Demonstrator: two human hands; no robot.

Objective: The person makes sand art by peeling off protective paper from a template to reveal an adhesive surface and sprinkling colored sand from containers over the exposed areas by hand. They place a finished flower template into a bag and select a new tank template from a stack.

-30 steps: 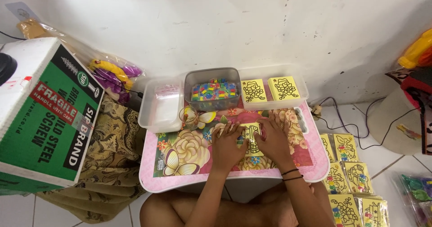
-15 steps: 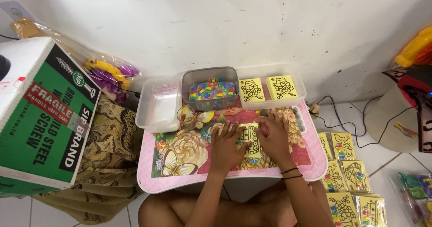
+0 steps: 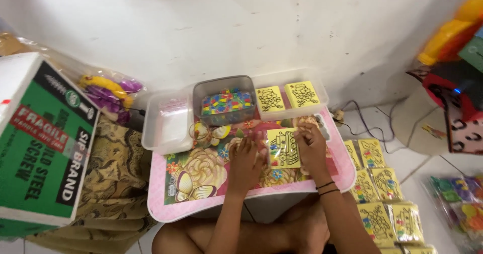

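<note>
Green and white cardboard box point(image 3: 43, 138) far left, unchanged; left hand point(image 3: 245, 159) has shifted left, fingers flat on pink floral table point(image 3: 211, 183), right hand point(image 3: 310, 148) still pinches yellow card point(image 3: 283, 148); yellow card packets point(image 3: 382, 193) stacked right

A white plastered wall point(image 3: 241, 27), scuffed and evenly lit, fills the upper field. A low pink table point(image 3: 166, 211) with a floral top stands against it. Left of the table: a green and white cardboard box point(image 3: 40, 143) resting on patterned brown-gold cloth point(image 3: 118, 183), with a clear bag of yellow and purple items point(image 3: 108, 90) behind. Right of the table: pale tiled floor point(image 3: 417, 173), a dark cable point(image 3: 362, 114) along the wall base, and red and yellow plastic objects point(image 3: 453, 37) at the far edge.
</note>
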